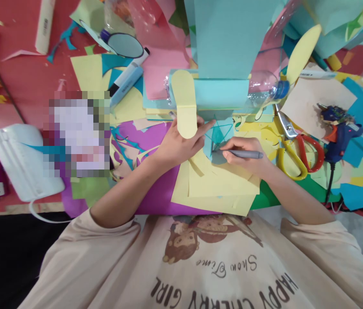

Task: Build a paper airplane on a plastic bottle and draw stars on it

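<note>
My right hand (246, 155) is closed round a grey marker pen (244, 153), its tip against a small light-blue paper (212, 155). A green star outline with a coloured-in middle is drawn on that paper. Across from it my left hand (181, 139) lies with its index finger stretched onto the paper's upper left edge; its other fingers are partly hidden. A pale yellow rounded paper strip (185, 103) covers part of this hand. Something small and whitish (172, 115) pokes out by its fingers, too little shown to name. Pale yellow sheets (223, 180) lie beneath.
A plastic bottle (261, 88) wrapped in light-blue paper lies beyond my hands. Scissors (297, 150) with red and yellow handles and a blue glue gun (340, 139) are at right. At left lie a white case (23, 161), markers (126, 83) and paper scraps.
</note>
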Demonstrator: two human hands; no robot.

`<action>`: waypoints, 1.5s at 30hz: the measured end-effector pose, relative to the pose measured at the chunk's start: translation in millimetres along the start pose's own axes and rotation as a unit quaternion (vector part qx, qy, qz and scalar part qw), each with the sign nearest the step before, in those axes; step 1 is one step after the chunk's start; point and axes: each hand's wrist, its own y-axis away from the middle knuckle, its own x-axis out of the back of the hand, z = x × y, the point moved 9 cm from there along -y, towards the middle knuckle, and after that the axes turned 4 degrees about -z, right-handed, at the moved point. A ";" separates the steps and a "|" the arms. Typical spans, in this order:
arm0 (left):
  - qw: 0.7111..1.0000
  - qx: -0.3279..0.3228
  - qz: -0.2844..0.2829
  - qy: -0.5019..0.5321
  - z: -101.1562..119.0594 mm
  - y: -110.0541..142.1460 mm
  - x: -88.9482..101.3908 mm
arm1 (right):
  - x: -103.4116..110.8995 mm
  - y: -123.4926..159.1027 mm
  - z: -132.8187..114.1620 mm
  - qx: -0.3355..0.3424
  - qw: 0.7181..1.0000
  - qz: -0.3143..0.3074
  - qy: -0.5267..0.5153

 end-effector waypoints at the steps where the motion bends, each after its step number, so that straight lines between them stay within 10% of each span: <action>1: 1.000 -0.001 0.000 0.003 -0.2 0.0 -0.2 | 0.2 0.1 0.5 -0.003 1.000 0.000 -0.003; 8: 1.000 -0.004 0.009 0.011 -0.9 0.0 -0.7 | 11.0 3.1 12.9 -0.047 0.995 0.077 -0.047; 45: 1.000 -0.016 -0.001 0.001 -0.7 1.7 -2.7 | 5.2 0.9 -2.2 0.028 0.999 0.043 0.009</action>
